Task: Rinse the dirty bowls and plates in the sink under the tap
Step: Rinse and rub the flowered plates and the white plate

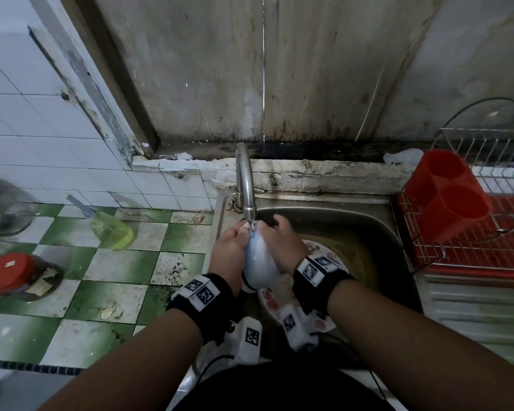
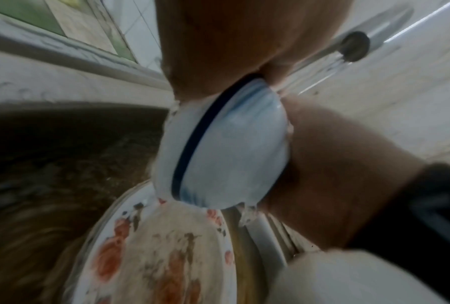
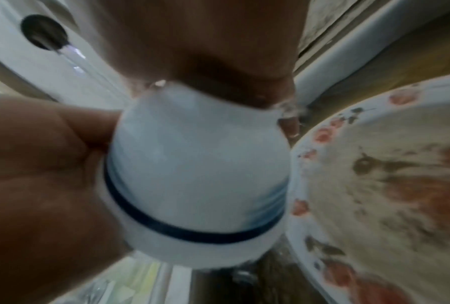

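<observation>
Two bare hands hold a small pale blue bowl [image 1: 260, 264] on its side under the tap [image 1: 245, 185], above the steel sink [image 1: 368, 232]. The left hand [image 1: 229, 247] and the right hand [image 1: 282, 247] each have their grip curled round opposite sides of the bowl (a dark blue band circles it near the rim). Below it in the sink lies a dirty flower-patterned plate [image 2: 167, 257], smeared brown and orange.

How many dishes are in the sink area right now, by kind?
Pale blue bowl with a dark blue rim band, held under the metal tap by the left hand and right hand: 1
Dirty white plates with red flower print, at least: 1
Total: 2 dishes visible; the hands may hide more.
</observation>
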